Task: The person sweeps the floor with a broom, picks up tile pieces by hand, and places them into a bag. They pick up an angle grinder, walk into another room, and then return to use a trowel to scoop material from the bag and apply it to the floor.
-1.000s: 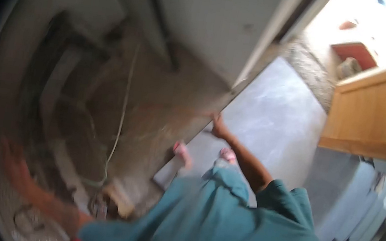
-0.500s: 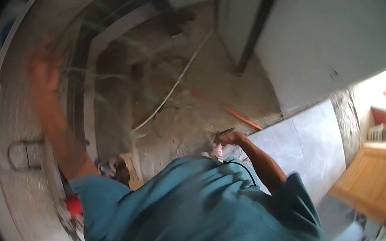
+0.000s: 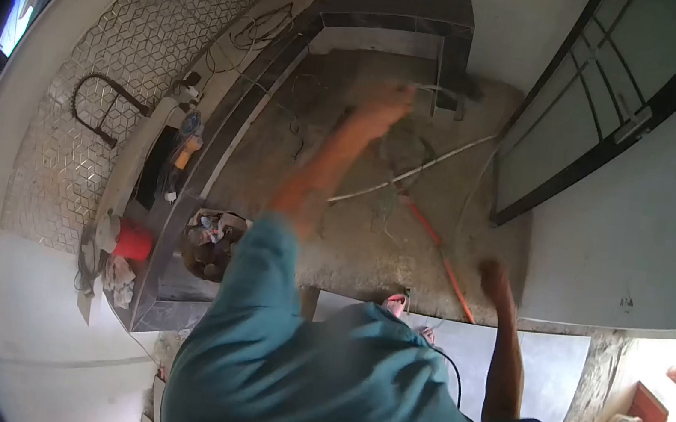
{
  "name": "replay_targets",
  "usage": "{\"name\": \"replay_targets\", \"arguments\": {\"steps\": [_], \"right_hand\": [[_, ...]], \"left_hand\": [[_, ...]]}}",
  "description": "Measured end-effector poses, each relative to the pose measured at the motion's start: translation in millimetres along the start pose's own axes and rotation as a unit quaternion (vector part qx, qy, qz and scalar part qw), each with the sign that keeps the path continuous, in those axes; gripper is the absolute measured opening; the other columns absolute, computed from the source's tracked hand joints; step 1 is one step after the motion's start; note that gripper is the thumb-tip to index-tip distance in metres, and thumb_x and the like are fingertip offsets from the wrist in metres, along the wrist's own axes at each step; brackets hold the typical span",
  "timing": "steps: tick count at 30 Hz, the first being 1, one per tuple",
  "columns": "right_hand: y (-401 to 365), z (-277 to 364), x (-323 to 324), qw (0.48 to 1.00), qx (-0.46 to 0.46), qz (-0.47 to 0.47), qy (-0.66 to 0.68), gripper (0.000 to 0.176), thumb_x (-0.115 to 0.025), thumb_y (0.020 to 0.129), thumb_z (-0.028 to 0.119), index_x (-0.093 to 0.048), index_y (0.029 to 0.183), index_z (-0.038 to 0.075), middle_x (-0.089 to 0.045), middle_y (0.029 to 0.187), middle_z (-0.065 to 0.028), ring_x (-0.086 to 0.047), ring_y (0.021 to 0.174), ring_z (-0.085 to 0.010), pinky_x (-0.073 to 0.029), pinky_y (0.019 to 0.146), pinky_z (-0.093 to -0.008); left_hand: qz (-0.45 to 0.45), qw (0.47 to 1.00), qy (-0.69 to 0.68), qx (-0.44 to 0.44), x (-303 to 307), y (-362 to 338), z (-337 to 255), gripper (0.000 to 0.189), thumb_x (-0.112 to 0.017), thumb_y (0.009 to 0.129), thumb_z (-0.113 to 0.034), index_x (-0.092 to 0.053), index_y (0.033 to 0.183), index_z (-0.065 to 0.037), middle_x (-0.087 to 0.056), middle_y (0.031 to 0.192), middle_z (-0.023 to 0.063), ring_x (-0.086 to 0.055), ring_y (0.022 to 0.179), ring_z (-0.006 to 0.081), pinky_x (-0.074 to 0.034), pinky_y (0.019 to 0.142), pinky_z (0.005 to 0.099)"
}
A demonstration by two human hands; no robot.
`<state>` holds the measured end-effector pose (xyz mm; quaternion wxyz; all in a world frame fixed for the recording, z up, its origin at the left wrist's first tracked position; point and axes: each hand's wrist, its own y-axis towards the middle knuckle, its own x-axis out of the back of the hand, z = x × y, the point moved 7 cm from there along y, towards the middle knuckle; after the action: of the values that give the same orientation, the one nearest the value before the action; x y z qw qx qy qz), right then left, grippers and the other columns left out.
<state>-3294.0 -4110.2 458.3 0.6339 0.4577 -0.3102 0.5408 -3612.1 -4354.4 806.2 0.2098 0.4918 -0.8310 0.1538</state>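
My left hand (image 3: 392,102) reaches far forward over the floor, smeared by motion, fingers curled together. From it a thin pale cable (image 3: 435,88) runs to the right, blurred, in front of the dark counter leg. My right hand (image 3: 494,278) is held low on the right with its fingers closed, above the floor close to the foot of the wall; what it grips, if anything, is hidden. Between the hands, an orange tube (image 3: 444,256) and a long whitish pipe (image 3: 412,175) lie on the bare concrete floor (image 3: 351,243).
A dark-edged counter (image 3: 389,2) curves round the left and back. On it are an angle grinder (image 3: 188,147), a red container (image 3: 133,239), a box of odds and ends (image 3: 213,237) and a black faucet (image 3: 94,103). A glazed door (image 3: 585,116) stands on the right. Pale floor tiles (image 3: 546,357) lie near my feet.
My view has swung left, bringing more of the counter into sight. My left hand has swept from the far left to the front middle; my right hand has moved away from my body to the right.
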Motion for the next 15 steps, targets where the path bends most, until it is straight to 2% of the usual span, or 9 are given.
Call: {"name": "replay_targets", "arguments": {"steps": [2,5,6,8,11,12,13,14,15], "right_hand": [[100,20,75,0.955,-0.269,-0.049,0.116,0.019,-0.049,0.090,0.012,-0.060,0.099,0.000,-0.061,0.091,-0.0226,-0.057,0.088,-0.0416,-0.045,0.080,-0.0475],[186,-8,152,0.874,-0.301,-0.199,0.326,0.039,-0.049,0.096,0.032,-0.056,0.117,0.000,-0.063,0.105,-0.0194,-0.058,0.091,-0.0321,-0.045,0.083,-0.0411],[201,-5,173,0.873,-0.222,-0.221,0.375,0.048,-0.056,0.092,0.035,-0.051,0.125,0.001,-0.060,0.116,-0.0211,-0.058,0.104,-0.0333,-0.045,0.089,-0.0411],[190,15,194,0.922,-0.214,-0.213,0.242,0.066,-0.057,0.090,0.045,-0.044,0.132,-0.005,-0.049,0.131,-0.0239,-0.051,0.115,-0.0301,-0.041,0.100,-0.0347],[95,-6,158,0.935,-0.346,-0.070,0.043,0.075,-0.060,0.084,0.051,-0.042,0.136,-0.001,-0.047,0.134,-0.0234,-0.052,0.113,-0.0302,-0.040,0.100,-0.0402],[38,3,140,0.910,-0.369,-0.043,0.185,0.070,-0.060,0.086,0.046,-0.043,0.136,0.000,-0.050,0.132,-0.0223,-0.052,0.111,-0.0305,-0.039,0.099,-0.0410],[-45,10,108,0.900,-0.371,-0.088,0.212,0.062,-0.059,0.088,0.040,-0.045,0.135,0.001,-0.053,0.127,-0.0204,-0.054,0.109,-0.0282,-0.041,0.096,-0.0391],[-127,18,77,0.888,-0.370,-0.134,0.237,0.055,-0.058,0.090,0.033,-0.047,0.134,0.002,-0.057,0.122,-0.0186,-0.055,0.107,-0.0259,-0.042,0.093,-0.0371],[-209,28,48,0.876,-0.365,-0.179,0.262,0.048,-0.056,0.092,0.026,-0.049,0.133,0.003,-0.061,0.117,-0.0167,-0.056,0.105,-0.0237,-0.043,0.089,-0.0351]], "left_hand": [[-0.028,0.994,-0.104,0.011,-47,40,11,0.038,-0.048,0.096,-0.034,-0.059,0.104,0.001,-0.062,0.098,0.0119,-0.055,0.089,0.0223,-0.044,0.081,0.0396],[-0.154,0.986,-0.017,-0.066,-83,39,-32,0.050,-0.042,0.098,-0.038,-0.047,0.125,0.004,-0.051,0.122,0.0213,-0.049,0.113,0.0338,-0.037,0.097,0.0443],[-0.184,0.980,-0.016,-0.079,-82,26,-56,0.059,-0.039,0.098,-0.039,-0.038,0.137,0.005,-0.044,0.135,0.0253,-0.043,0.125,0.0405,-0.032,0.105,0.0467],[-0.159,0.973,0.070,-0.151,-103,32,-55,0.055,-0.035,0.099,-0.038,-0.040,0.136,0.003,-0.041,0.140,0.0229,-0.037,0.130,0.0387,-0.027,0.110,0.0453],[-0.061,0.879,0.411,-0.234,-161,44,52,0.047,-0.042,0.097,-0.028,-0.043,0.135,0.001,-0.041,0.140,0.0223,-0.038,0.132,0.0343,-0.030,0.109,0.0446],[-0.006,0.924,0.325,-0.199,-159,-22,47,0.047,-0.045,0.095,-0.024,-0.042,0.137,-0.002,-0.040,0.142,0.0204,-0.037,0.133,0.0332,-0.030,0.109,0.0434],[0.053,0.980,0.188,0.022,-163,-54,91,0.050,-0.045,0.095,-0.023,-0.038,0.140,-0.004,-0.039,0.144,0.0200,-0.034,0.135,0.0330,-0.030,0.110,0.0421],[0.077,0.928,0.346,0.113,-168,-114,108,0.055,-0.036,0.100,-0.031,-0.023,0.147,-0.005,-0.033,0.147,0.0192,-0.038,0.133,0.0321,-0.032,0.109,0.0422],[0.087,0.964,0.245,0.059,-183,-138,208,0.054,-0.039,0.099,-0.029,-0.029,0.143,0.001,-0.036,0.145,0.0227,-0.034,0.135,0.0356,-0.031,0.109,0.0428]]}}
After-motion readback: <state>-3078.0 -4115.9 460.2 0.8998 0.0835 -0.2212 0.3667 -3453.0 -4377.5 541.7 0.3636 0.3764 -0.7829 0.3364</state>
